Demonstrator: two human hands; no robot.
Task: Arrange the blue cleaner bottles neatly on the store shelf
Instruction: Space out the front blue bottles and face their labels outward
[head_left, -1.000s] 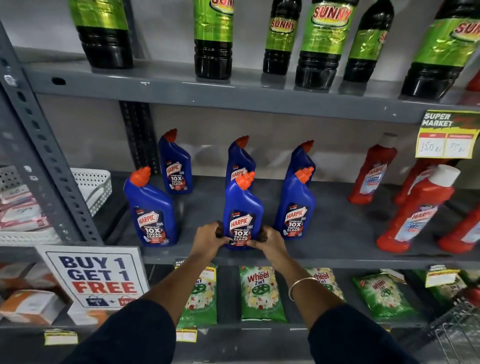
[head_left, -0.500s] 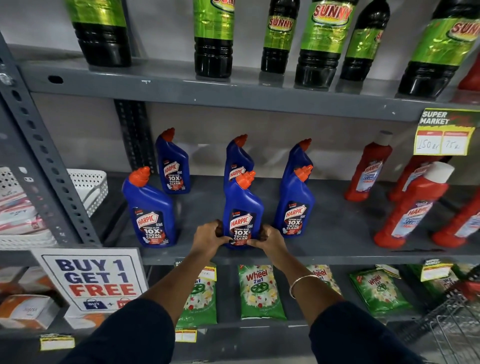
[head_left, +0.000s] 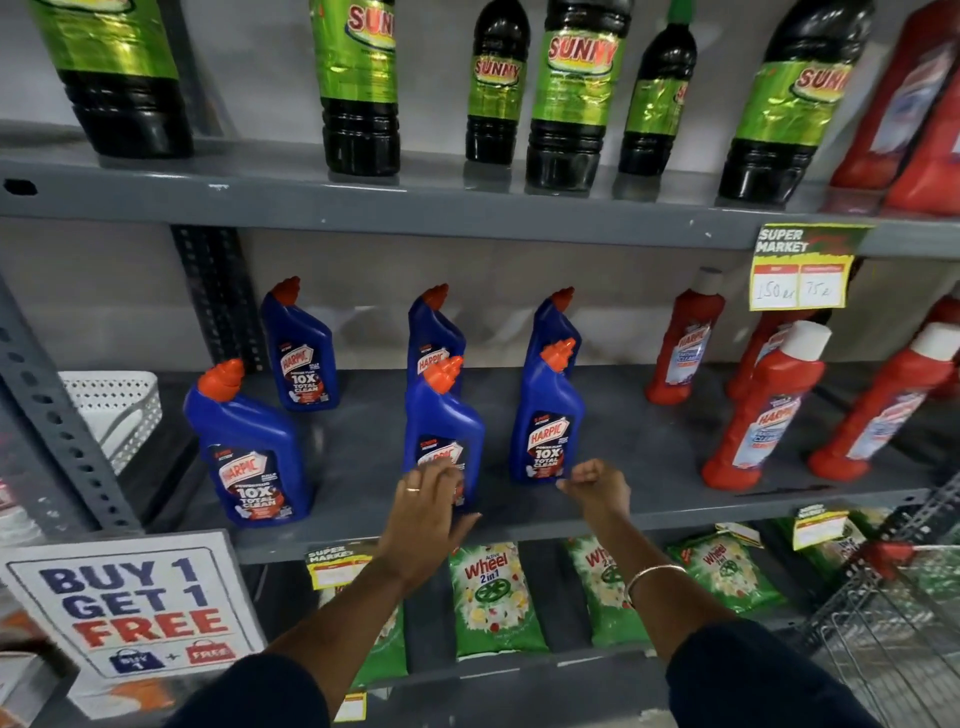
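Upright on the grey middle shelf (head_left: 649, 499): six blue Harpic bottles, labels reading "10X Total Clean". Left hand (head_left: 423, 512) spread loosely in front of the middle front bottle (head_left: 441, 431), gripping nothing. Right hand (head_left: 597, 491) curled empty, just beside the right front bottle (head_left: 548, 421). Above, Sunny bottles (head_left: 571, 93); lower left, "Buy 1 Get 1 Free" sign (head_left: 135, 608).

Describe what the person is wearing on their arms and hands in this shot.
Both forearms are bare, with dark navy sleeves pushed up toward the elbows. The left hand has a thin, light-coloured ring on one finger. The right hand shows no ring that I can make out, but a slim, pale metal bangle circles that wrist. No gloves or watch are visible.
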